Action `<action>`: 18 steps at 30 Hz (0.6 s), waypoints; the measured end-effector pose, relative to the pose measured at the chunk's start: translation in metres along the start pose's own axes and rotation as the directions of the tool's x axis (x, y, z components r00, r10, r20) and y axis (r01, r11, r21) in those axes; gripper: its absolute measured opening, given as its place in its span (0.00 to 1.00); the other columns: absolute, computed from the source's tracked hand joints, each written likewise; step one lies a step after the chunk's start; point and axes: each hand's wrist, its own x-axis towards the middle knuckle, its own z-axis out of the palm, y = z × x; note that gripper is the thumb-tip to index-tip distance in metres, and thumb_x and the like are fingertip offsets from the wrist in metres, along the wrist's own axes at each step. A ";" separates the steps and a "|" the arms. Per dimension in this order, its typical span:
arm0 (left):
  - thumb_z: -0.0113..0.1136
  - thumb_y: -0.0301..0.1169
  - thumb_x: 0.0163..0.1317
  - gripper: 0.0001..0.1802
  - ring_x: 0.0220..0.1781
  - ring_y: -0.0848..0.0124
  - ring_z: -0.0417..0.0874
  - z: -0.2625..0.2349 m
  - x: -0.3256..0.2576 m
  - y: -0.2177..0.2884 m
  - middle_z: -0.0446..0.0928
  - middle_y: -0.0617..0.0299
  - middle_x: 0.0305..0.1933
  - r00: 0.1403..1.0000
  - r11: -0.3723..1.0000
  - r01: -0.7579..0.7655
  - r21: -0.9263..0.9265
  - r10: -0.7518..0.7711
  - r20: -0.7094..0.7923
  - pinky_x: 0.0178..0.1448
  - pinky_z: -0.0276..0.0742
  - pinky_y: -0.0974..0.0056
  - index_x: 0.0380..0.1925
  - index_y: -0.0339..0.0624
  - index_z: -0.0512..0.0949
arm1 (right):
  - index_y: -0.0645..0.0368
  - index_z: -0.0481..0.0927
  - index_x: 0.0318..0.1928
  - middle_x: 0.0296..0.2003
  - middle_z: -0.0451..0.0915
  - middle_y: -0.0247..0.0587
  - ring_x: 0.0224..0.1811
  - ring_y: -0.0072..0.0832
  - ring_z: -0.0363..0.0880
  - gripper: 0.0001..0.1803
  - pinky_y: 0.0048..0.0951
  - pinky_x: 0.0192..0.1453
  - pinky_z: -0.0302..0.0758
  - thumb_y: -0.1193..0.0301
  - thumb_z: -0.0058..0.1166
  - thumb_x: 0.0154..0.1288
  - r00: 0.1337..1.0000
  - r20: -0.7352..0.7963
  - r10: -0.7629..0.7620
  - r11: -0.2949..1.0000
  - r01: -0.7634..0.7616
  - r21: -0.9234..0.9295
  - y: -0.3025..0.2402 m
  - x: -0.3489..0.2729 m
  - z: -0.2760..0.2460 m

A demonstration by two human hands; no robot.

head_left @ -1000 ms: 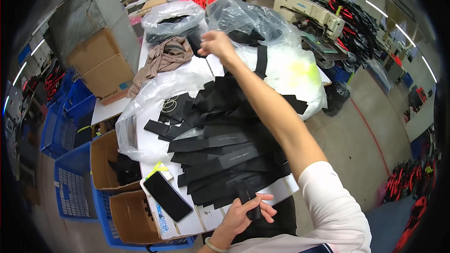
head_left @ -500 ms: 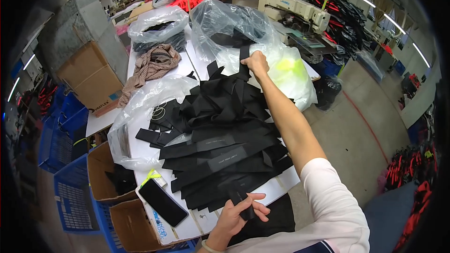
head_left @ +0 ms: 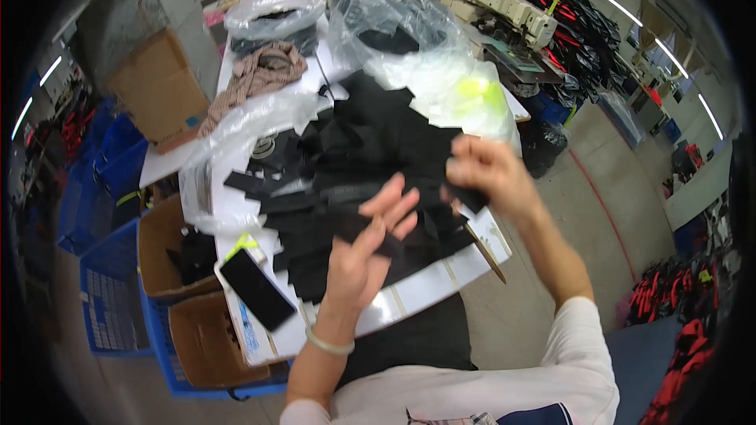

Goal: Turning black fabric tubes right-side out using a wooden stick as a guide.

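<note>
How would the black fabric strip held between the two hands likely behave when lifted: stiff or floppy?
Probably fairly limp: the black fabric strip spans from the left hand to the right hand and seems to need support at both ends. It looks thin and flat, so likely light. Similar cut pieces in the black pile lie flat, suggesting no tendency to roll.

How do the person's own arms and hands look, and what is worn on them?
Both hands are bare, with no gloves. The left hand has a thin pale bangle around the wrist, and the forearm below it is uncovered. The right hand has nothing visible on the wrist; its arm is uncovered up to a short white sleeve at the upper arm.
</note>
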 end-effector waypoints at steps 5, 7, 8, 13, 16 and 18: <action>0.43 0.27 0.69 0.20 0.65 0.49 0.67 0.001 -0.011 -0.004 0.61 0.49 0.68 0.988 0.993 -0.091 -0.074 0.081 -0.129 0.67 0.66 0.51 0.58 0.27 0.66 | 0.65 0.76 0.36 0.23 0.80 0.42 0.18 0.21 0.77 0.06 0.20 0.20 0.75 0.75 0.55 0.62 0.925 -0.024 0.378 0.923 -0.375 0.084 0.063 -0.115 0.011; 0.44 0.27 0.69 0.19 0.63 0.50 0.70 -0.003 -0.030 -0.010 0.62 0.49 0.67 0.982 0.997 -0.070 -0.037 0.062 -0.180 0.66 0.68 0.52 0.57 0.27 0.67 | 0.65 0.76 0.36 0.23 0.80 0.42 0.17 0.22 0.77 0.05 0.21 0.18 0.75 0.75 0.55 0.62 0.893 -0.002 0.450 0.884 -0.445 0.140 0.075 -0.144 0.004; 0.44 0.27 0.69 0.20 0.63 0.50 0.70 -0.007 -0.038 -0.013 0.62 0.48 0.67 0.985 0.999 -0.045 0.017 0.047 -0.164 0.66 0.68 0.52 0.57 0.26 0.67 | 0.65 0.76 0.36 0.23 0.80 0.42 0.17 0.22 0.77 0.05 0.21 0.18 0.75 0.75 0.55 0.62 0.886 -0.007 0.464 0.877 -0.458 0.149 0.076 -0.156 0.000; 0.47 0.27 0.68 0.19 0.61 0.59 0.72 -0.002 -0.064 -0.033 0.71 0.45 0.59 0.993 0.996 0.060 0.068 -0.053 -0.105 0.67 0.66 0.58 0.55 0.25 0.70 | 0.64 0.79 0.37 0.28 0.81 0.35 0.32 0.17 0.78 0.08 0.22 0.34 0.76 0.72 0.58 0.61 0.872 0.011 0.490 0.861 -0.482 -0.163 0.098 -0.211 -0.024; 0.47 0.29 0.67 0.20 0.65 0.59 0.69 0.006 -0.084 -0.051 0.69 0.44 0.62 0.985 0.986 0.159 0.049 -0.154 -0.083 0.68 0.61 0.58 0.55 0.24 0.69 | 0.63 0.79 0.41 0.41 0.80 0.39 0.42 0.25 0.79 0.10 0.28 0.50 0.74 0.74 0.59 0.58 0.974 -0.149 0.169 0.943 -0.204 -0.262 0.083 -0.176 0.004; 0.48 0.28 0.67 0.20 0.66 0.63 0.67 0.014 -0.093 -0.057 0.70 0.47 0.61 0.976 0.978 0.210 0.009 -0.209 -0.064 0.70 0.56 0.61 0.56 0.26 0.70 | 0.65 0.78 0.39 0.38 0.80 0.37 0.42 0.24 0.78 0.12 0.27 0.49 0.73 0.74 0.63 0.56 0.988 -0.153 -0.009 0.922 -0.051 -0.384 0.080 -0.147 0.033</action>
